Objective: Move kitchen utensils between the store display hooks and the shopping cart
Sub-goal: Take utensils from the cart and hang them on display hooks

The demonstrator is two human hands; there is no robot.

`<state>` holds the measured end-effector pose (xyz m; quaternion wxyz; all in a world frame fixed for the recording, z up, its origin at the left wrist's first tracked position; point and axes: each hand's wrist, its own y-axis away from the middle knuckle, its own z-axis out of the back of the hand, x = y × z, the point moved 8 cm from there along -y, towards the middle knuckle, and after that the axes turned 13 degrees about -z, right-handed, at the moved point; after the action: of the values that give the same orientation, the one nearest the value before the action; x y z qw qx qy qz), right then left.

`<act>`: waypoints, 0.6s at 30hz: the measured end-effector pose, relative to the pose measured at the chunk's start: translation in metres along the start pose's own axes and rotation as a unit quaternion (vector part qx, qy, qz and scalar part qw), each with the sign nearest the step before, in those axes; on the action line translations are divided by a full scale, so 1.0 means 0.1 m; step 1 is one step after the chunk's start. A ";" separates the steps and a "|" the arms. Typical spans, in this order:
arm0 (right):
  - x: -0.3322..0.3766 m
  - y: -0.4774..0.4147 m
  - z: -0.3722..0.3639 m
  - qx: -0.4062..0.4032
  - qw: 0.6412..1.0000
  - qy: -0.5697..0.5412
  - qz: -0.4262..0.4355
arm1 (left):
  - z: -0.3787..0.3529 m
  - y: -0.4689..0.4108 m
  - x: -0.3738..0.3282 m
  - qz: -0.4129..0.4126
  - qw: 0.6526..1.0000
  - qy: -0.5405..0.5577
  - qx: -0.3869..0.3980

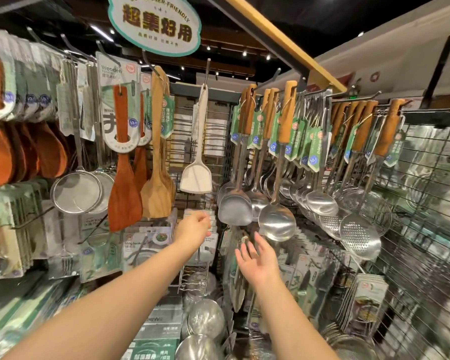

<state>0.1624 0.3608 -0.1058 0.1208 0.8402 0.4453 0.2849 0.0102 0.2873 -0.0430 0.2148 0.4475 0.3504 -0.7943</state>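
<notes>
Steel bowls (205, 318) are stacked nearest, low on the shelving, and both bare forearms pass over them toward the display. The right hand (256, 258) is spread wide, palm turned inward, fingers straight and gripping nothing. It sits just below the steel ladle (277, 226) and the steel turner (235, 209), whose bowl and blade hang right above its fingertips. The left hand (194, 227) is a little farther in, its fingers loosely bent and apparently empty, though the fingertips face away. It is directly under the white spatula (196, 176) and near the pale wooden spatula (156, 196). Every utensil hangs by the hole or loop at its handle end from a display hook (207, 71), so the heavy head drops lowest and the price tags face the shopper. That probably explains why the hands come in low, at blade height. Neither hand touches a utensil yet, and which one is meant cannot be told. No shopping cart is in view. Farthest up hangs a green-rimmed sign (153, 22).
</notes>
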 end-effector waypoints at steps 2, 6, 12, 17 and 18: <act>0.13 0.11 0.11 -0.004 0.999 -0.034 0.020 | -0.03 0.02 -0.05 -0.002 1.000 -0.003 -0.004; 0.49 0.24 0.16 -0.066 0.992 0.025 0.101 | -0.11 0.06 -0.12 -0.006 1.000 -0.001 0.000; 0.85 0.66 -0.18 -0.252 0.711 0.509 0.414 | -0.23 0.08 -0.41 -0.051 0.995 -0.089 -0.005; 0.89 0.59 -0.72 -0.183 0.561 0.646 0.484 | -0.58 0.04 -0.69 -0.120 0.988 -0.093 0.020; 0.93 0.60 -0.87 -0.165 0.552 0.646 0.501 | -0.63 0.01 -0.71 -0.129 0.987 -0.097 0.021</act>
<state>0.1933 0.3979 0.0262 -0.2252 0.4827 -0.1440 0.8340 0.0825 0.3360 -0.0043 0.1340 0.3235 0.3657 -0.8623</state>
